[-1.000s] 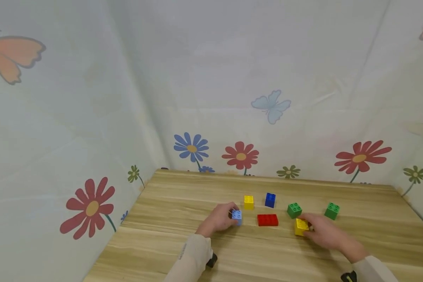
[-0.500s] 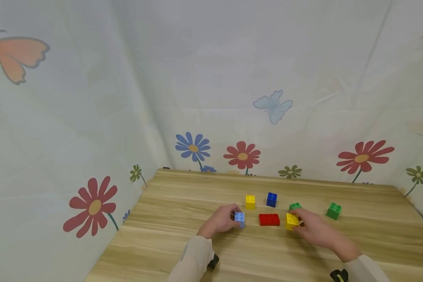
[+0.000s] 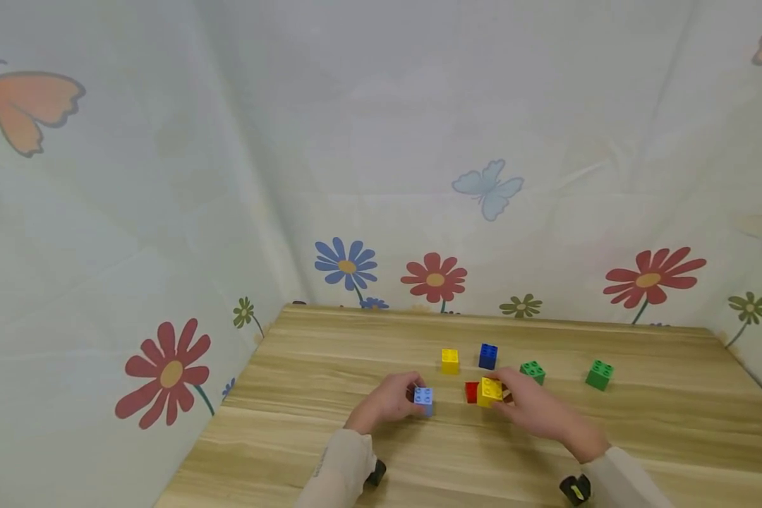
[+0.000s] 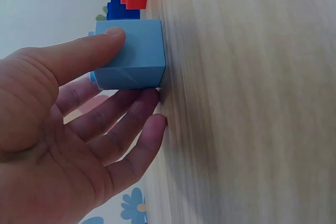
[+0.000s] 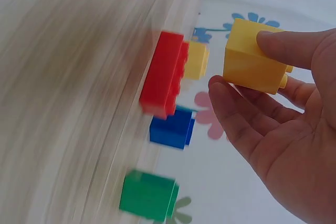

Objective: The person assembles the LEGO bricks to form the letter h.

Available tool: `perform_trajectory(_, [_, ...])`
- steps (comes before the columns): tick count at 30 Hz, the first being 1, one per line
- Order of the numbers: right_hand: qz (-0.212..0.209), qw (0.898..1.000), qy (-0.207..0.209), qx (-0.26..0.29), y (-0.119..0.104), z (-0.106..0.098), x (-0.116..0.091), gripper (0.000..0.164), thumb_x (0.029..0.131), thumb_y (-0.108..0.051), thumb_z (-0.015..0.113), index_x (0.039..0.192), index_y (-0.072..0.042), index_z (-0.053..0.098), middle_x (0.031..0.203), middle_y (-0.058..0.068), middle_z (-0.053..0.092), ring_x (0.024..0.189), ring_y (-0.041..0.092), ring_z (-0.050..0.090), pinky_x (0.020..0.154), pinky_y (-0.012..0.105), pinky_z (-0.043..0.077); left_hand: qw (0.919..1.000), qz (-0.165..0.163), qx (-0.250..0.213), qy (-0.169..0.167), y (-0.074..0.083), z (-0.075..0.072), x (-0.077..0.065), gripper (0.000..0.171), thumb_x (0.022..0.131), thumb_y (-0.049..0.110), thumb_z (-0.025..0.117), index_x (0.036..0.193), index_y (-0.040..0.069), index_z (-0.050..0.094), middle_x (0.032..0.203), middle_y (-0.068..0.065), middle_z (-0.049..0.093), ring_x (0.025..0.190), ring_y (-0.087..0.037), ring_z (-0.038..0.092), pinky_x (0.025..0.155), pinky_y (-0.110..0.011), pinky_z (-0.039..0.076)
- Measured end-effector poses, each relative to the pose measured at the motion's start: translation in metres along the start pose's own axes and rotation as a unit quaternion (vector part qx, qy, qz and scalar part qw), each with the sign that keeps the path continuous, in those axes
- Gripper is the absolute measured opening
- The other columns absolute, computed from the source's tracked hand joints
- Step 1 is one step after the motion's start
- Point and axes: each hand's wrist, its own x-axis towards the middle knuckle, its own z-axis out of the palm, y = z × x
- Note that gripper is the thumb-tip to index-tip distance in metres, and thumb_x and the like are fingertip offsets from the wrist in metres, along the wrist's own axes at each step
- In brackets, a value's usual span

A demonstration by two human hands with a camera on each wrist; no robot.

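Note:
My left hand (image 3: 390, 401) pinches a light blue toy brick (image 4: 131, 51) between thumb and fingers, low at the tabletop. In my right hand (image 3: 533, 406) a yellow brick (image 5: 254, 56) is pinched, raised above the table, its studs facing up in the head view. There it overlaps the long red brick (image 3: 471, 392), hiding that brick's right part. The right wrist view shows the whole red brick (image 5: 164, 74) lying on the table, apart from the yellow one.
Behind the red brick stand another yellow brick (image 3: 449, 361) and a dark blue brick (image 3: 488, 356). Two green bricks, a nearer one (image 3: 533, 372) and a farther-right one (image 3: 600, 375), are on the wooden table (image 3: 330, 346). A flowered cloth (image 3: 381, 141) hangs behind.
My right hand has carried the yellow brick left, from in front of the green brick to over the red brick. The left hand has stayed nearly in place with the light blue brick.

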Motion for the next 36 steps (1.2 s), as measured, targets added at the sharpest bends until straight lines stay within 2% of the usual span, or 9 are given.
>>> perform_trajectory(5, [-0.004, 1.0, -0.01, 0.014, -0.013, 0.008, 0.009, 0.042, 0.087, -0.012, 0.069, 0.126, -0.008, 0.053, 0.124, 0.006, 0.055, 0.108, 0.02, 0.053, 0.092, 0.045, 0.046, 1.0, -0.006, -0.005, 0.003, -0.002, -0.001, -0.003, 0.026, 0.079, 0.014, 0.078, 0.098, 0.015, 0.06, 0.088, 0.007, 0.058, 0.078, -0.009, 0.053, 0.073, -0.027, 0.046])
perform_trajectory(13, [-0.029, 1.0, -0.01, -0.004, -0.027, 0.02, 0.022, 0.044, 0.087, -0.017, 0.069, 0.127, -0.007, 0.053, 0.125, 0.008, 0.056, 0.103, 0.02, 0.054, 0.092, 0.045, 0.045, 0.9997, -0.02, -0.01, 0.008, -0.006, -0.006, -0.004, 0.026, 0.078, 0.015, 0.078, 0.098, 0.014, 0.061, 0.088, 0.005, 0.059, 0.079, -0.012, 0.053, 0.074, -0.03, 0.046])
perform_trajectory(21, [-0.039, 0.998, -0.025, 0.046, -0.037, 0.038, 0.042, 0.04, 0.089, -0.014, 0.067, 0.125, -0.006, 0.053, 0.117, 0.005, 0.056, 0.095, 0.017, 0.056, 0.083, 0.037, 0.05, 0.9982, -0.039, -0.043, 0.02, -0.017, -0.011, 0.001, 0.026, 0.08, 0.014, 0.076, 0.101, 0.015, 0.061, 0.092, 0.002, 0.06, 0.082, -0.015, 0.054, 0.076, -0.034, 0.048])
perform_trajectory(28, [-0.016, 0.998, -0.001, 0.064, -0.046, 0.051, 0.056, 0.042, 0.088, -0.016, 0.068, 0.126, -0.008, 0.052, 0.117, 0.006, 0.057, 0.097, 0.019, 0.058, 0.084, 0.035, 0.051, 0.998, -0.037, -0.039, 0.034, -0.018, -0.012, 0.005, 0.026, 0.082, 0.012, 0.074, 0.104, 0.011, 0.06, 0.097, -0.002, 0.061, 0.086, -0.017, 0.056, 0.079, -0.038, 0.049])
perform_trajectory(36, [-0.032, 0.996, 0.008, 0.08, -0.05, 0.058, 0.07, 0.043, 0.09, -0.015, 0.066, 0.13, -0.007, 0.052, 0.12, 0.007, 0.058, 0.099, 0.019, 0.059, 0.083, 0.033, 0.051, 0.9968, -0.028, -0.057, 0.048, -0.027, -0.009, 0.009, 0.026, 0.08, 0.01, 0.076, 0.101, 0.01, 0.06, 0.096, -0.002, 0.061, 0.086, -0.017, 0.058, 0.075, -0.035, 0.05])
